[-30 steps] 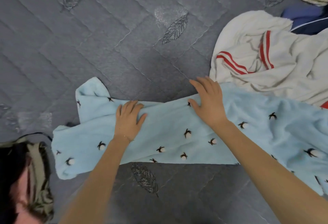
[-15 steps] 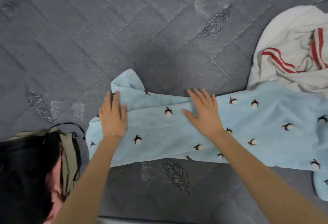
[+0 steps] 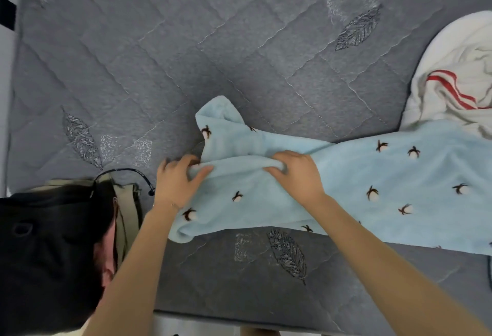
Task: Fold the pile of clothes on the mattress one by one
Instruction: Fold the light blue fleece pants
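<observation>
A light blue fleece garment [image 3: 372,176] with small dark and white motifs lies stretched across the grey quilted mattress [image 3: 186,56], running off the right edge of the view. My left hand [image 3: 177,181] grips its left end, fingers curled into the fabric edge. My right hand [image 3: 295,173] grips a fold of the same garment a little to the right, knuckles up. A narrow flap of the garment sticks up beyond both hands.
A white garment with red stripes [image 3: 458,74] lies crumpled at the right, partly under the blue one. Another person's dark-haired head [image 3: 50,250] and an olive cloth [image 3: 127,210] are at the lower left. The mattress's near edge [image 3: 239,317] runs along the bottom.
Both hands lay flat on the blue garment before; now their fingers have curled and gathered its fabric near the left end. The view has shifted left.
</observation>
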{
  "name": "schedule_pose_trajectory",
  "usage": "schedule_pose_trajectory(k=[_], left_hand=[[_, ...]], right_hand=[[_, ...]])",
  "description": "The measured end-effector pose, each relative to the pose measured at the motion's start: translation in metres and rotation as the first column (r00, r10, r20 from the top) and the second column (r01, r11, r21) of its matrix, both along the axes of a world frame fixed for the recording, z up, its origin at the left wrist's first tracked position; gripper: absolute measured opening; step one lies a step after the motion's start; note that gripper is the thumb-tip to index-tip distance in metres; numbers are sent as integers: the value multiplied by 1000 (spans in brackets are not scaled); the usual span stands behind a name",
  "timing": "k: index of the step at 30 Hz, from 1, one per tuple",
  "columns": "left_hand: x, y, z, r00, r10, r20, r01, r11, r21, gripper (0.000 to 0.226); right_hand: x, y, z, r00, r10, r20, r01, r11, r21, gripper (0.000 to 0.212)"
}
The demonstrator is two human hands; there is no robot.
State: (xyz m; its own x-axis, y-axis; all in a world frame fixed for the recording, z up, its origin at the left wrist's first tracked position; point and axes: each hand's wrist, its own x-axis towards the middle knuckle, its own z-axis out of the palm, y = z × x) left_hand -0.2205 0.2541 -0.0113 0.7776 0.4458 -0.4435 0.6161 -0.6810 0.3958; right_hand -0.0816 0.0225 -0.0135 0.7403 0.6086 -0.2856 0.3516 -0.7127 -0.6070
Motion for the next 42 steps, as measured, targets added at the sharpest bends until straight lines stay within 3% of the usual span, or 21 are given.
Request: schedule_pose_trajectory(k=[2,4,7,9,12,15,17,20,23,25,26,28,31,33,35,38,42], left_hand=[[-16,3,3,989,-142,-49,143,989,34,57],[-30,2,5,988,-157,18,156,988,21,49],[-34,-10,16,989,131,66,-122,984,-131,19],[-26,-25,24,936,340,97,-295,902,-315,22],[-1,-56,41,894,433,115,-337,818,-466,26],[30,-93,53,875,473,101,-342,753,-563,34],[52,-120,60,841,537,70,-373,668,-644,32],[82,-164,66,819,574,0,-390,557,-734,17],[102,-207,69,818,572,-67,-384,455,-803,21],[108,-229,71,799,586,-136,-382,320,-867,23],[109,-236,71,804,578,-141,-370,299,-879,25],[108,-243,68,815,572,-93,-351,359,-865,29],[102,-236,59,723,691,11,-422,453,-785,25],[94,-220,47,679,718,154,-484,595,-641,25],[82,-194,34,683,670,290,-544,733,-409,28],[64,-152,17,753,583,305,-562,811,-161,40],[46,-109,5,814,506,286,-485,862,-145,46]], right_hand=[[-2,-3,5,999,-49,-13,49,999,-4,20],[-7,-3,8,997,-73,-12,74,997,10,19],[-11,-3,11,996,-87,17,86,996,15,22],[-12,-5,15,993,-111,38,109,993,48,30],[-18,-15,25,971,-237,4,229,941,248,39],[-26,-30,40,884,-379,-275,454,837,307,30],[-31,-43,49,809,-385,-445,539,789,296,29],[-31,-68,54,746,-349,-568,577,763,290,52],[-19,-99,54,735,-377,-563,572,791,217,60],[-8,-127,53,747,-436,-502,588,786,191,41],[-2,-142,53,747,-475,-465,607,772,187,29],[10,-171,53,732,-571,-372,658,733,171,15],[29,-211,55,669,-714,-205,743,652,154,16],[41,-233,53,644,-757,-108,765,633,119,20],[48,-242,49,651,-755,-76,759,650,44,22],[47,-232,44,697,-717,18,716,695,-60,36],[33,-184,44,776,-605,181,593,796,119,51]])
